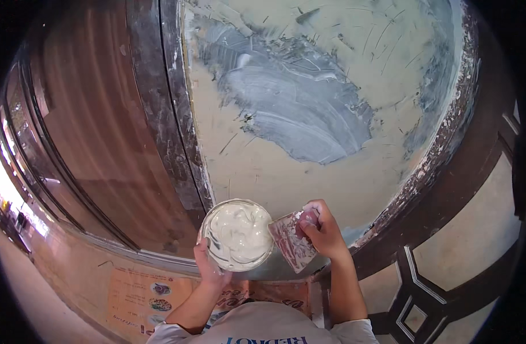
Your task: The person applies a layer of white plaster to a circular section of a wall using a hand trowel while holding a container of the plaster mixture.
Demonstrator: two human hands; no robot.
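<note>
My left hand [210,265] is wrapped round the lower left side of a round tub [213,213] filled with creamy white filler paste [238,232]. In my right hand [322,230] is a wide, flat putty knife [290,243], its blade smeared with white and reddish-brown residue. The blade's left edge is right at the tub's rim; whether it touches I cannot tell. Ahead of both hands stands a beige wall panel [248,178], with a large grey-white smear of filler [297,109] across its middle and upper part.
A dark wooden frame [154,86] borders the panel on the left, beside brown panelling [85,97]. Curved dark trim [440,155] with flaking white spots runs along the right. Dark latticework [426,286] is at lower right. A printed orange sheet [131,298] lies on the floor at lower left.
</note>
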